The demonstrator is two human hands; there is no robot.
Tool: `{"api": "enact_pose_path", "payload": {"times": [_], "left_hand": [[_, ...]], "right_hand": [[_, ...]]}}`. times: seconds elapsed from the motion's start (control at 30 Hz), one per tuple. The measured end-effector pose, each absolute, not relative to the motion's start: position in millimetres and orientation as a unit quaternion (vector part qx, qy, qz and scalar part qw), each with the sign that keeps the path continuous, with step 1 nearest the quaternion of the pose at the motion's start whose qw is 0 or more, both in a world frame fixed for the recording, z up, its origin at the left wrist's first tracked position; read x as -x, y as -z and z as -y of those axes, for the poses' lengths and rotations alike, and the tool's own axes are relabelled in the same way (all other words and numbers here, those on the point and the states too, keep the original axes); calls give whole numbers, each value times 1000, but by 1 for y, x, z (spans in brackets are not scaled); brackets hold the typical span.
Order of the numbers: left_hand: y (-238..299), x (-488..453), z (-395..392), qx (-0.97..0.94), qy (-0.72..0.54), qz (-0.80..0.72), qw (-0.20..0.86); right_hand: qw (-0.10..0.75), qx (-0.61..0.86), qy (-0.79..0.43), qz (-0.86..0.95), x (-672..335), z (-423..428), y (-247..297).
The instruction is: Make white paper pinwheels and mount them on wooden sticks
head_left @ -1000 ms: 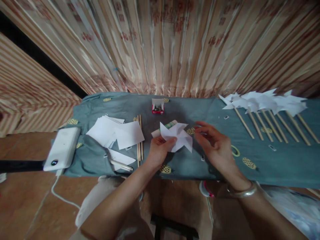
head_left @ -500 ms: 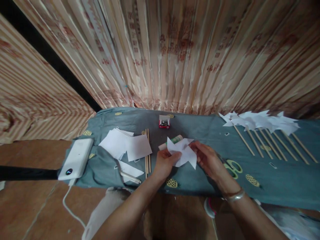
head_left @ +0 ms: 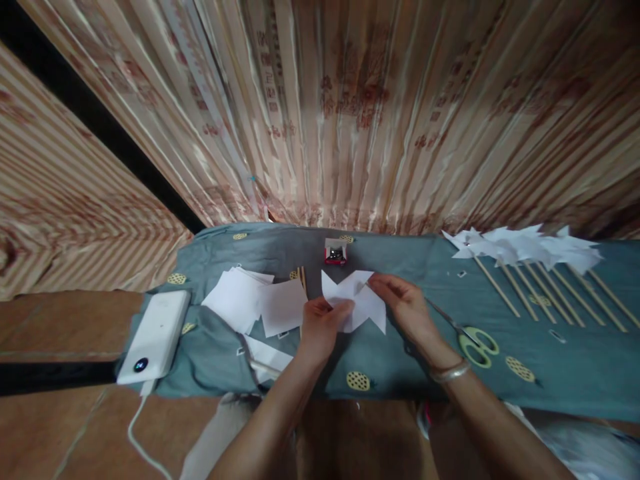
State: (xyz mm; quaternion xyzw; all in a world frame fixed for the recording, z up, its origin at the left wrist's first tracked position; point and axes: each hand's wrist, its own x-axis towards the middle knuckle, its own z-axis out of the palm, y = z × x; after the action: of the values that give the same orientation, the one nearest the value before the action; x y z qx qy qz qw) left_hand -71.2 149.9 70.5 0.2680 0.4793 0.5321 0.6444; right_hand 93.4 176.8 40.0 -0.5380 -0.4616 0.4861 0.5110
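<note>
A white folded paper pinwheel (head_left: 356,300) is held above the teal cloth-covered table (head_left: 550,373). My left hand (head_left: 320,325) pinches its lower left part, thumb on top. My right hand (head_left: 405,307) pinches one of its upper right points between the fingertips. A small red box of pins (head_left: 335,252) stands open just behind the pinwheel. Wooden sticks (head_left: 302,277) lie partly hidden to the left of my left hand.
A stack of white paper squares (head_left: 253,303) lies at the left, with a white power bank (head_left: 156,335) on the table's left edge. Green-handled scissors (head_left: 470,340) lie right of my right hand. Several finished pinwheels on sticks (head_left: 530,263) lie at the far right.
My right hand moved in from the right and took hold of a point of the pinwheel. The view shifted, so the table sits lower in the frame.
</note>
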Motion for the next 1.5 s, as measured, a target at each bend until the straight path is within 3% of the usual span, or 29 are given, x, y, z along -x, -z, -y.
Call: {"api": "enact_pose_path", "payload": {"times": [0.13, 0.27, 0.5, 0.77, 1.1, 1.5], "left_hand": [[-74, 85, -154, -267, -559, -480, 621], [-79, 106, -165, -257, -614, -465, 584], [-85, 125, -169, -221, -642, -460, 572], [-83, 125, -168, -234, -645, -456, 566], [-86, 123, -166, -232, -640, -456, 574], [-93, 113, -170, -233, -642, -451, 574]], "right_hand": [[444, 521, -235, 689, -84, -216, -47], [199, 474, -25, 857, -65, -258, -62], [62, 435, 39, 897, -44, -290, -71], [3, 420, 30, 907, -39, -303, -75], [60, 433, -17, 899, -36, -302, -66], [361, 542, -177, 738, -70, -260, -55]]}}
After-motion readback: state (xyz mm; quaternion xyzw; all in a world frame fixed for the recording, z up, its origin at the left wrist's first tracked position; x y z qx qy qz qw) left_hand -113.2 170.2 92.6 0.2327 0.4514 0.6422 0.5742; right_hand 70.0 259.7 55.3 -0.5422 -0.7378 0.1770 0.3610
